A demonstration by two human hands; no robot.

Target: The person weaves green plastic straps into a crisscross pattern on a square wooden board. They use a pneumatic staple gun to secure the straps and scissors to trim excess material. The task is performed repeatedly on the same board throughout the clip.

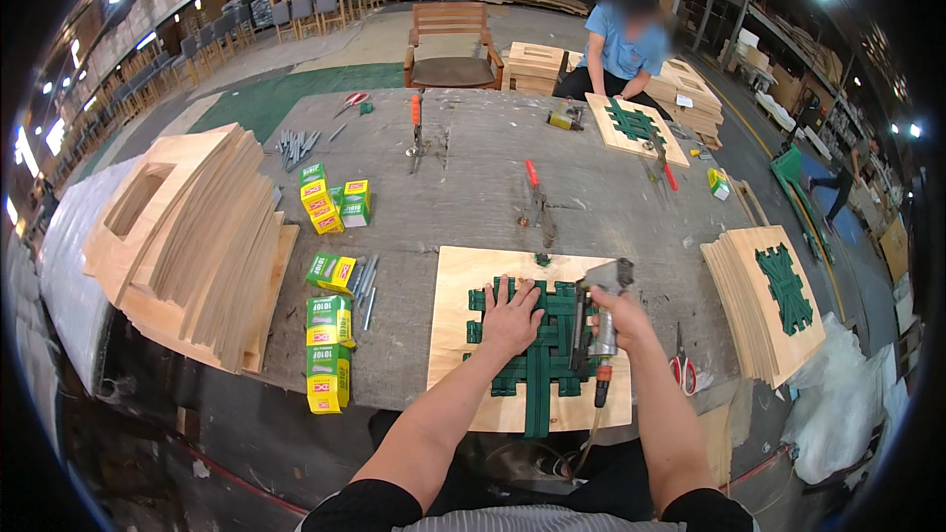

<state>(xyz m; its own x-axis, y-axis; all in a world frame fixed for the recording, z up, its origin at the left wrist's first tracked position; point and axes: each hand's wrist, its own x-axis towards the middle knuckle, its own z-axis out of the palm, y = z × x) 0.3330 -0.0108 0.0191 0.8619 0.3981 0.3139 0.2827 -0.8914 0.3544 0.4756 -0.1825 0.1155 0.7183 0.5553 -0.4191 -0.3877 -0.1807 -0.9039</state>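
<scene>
A plywood panel (458, 266) lies on the table in front of me, with dark green webbing straps (537, 369) woven crosswise over its middle. My left hand (509, 320) rests flat on the straps, fingers spread, holding nothing. Wrapped round the grip of a pneumatic staple gun (603, 335) is my right hand (628, 323). The gun is over the right side of the woven straps, and an air hose runs down from its orange-collared fitting. I cannot tell whether its nose touches the webbing. A small green piece (542, 259) sits at the panel's far edge.
Stacked cut-out plywood panels (197, 246) stand at left, beside yellow-green staple boxes (329, 320) and loose staple strips (365, 281). Clamping tools (537, 202) lie beyond. Red-handled scissors (682, 369) and a webbed panel stack (764, 325) are at right. Across the table, a person (623, 49) handles another panel.
</scene>
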